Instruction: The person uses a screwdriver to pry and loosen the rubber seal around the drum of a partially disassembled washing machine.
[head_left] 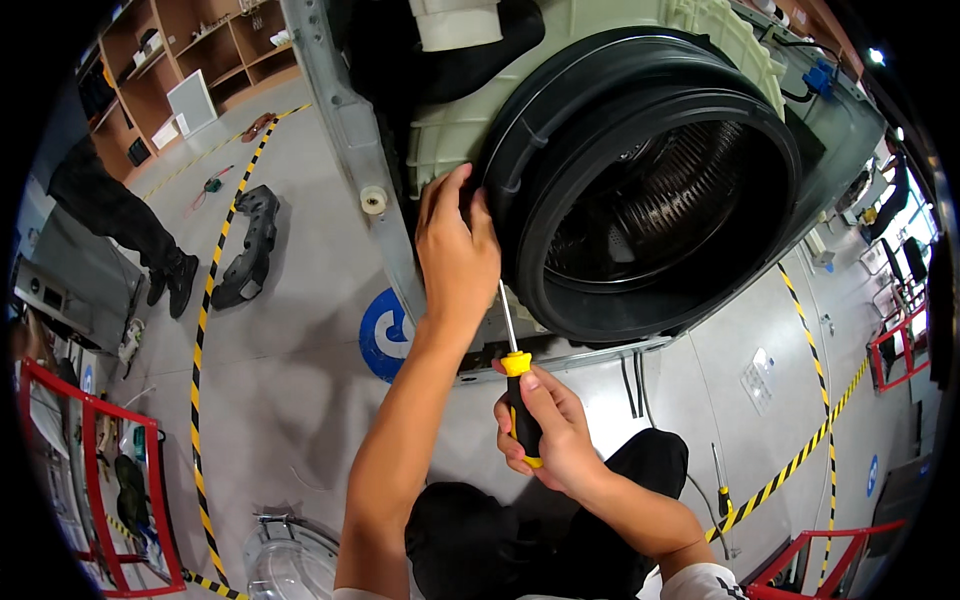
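In front of me stands an opened front-load washing machine, its black rubber door gasket (535, 255) ringing the metal drum (660, 200). My left hand (460, 255) reaches up to the gasket's left side, beside the pale plastic tub (440, 140). Its fingers are bent and apart, some tips partly hidden. Below it, my right hand (550, 425) is closed round the black and yellow handle of a screwdriver (522, 405). The shaft points up toward the gasket's lower left edge; its tip is hidden near my left hand.
A second screwdriver (723, 490) lies on the floor at right, near striped tape (790, 465). A clear door glass (290, 565) rests at lower left. Farther left are a dark curved part (250, 250) and a person's legs (130, 215). Red frames (90, 470) stand at the sides.
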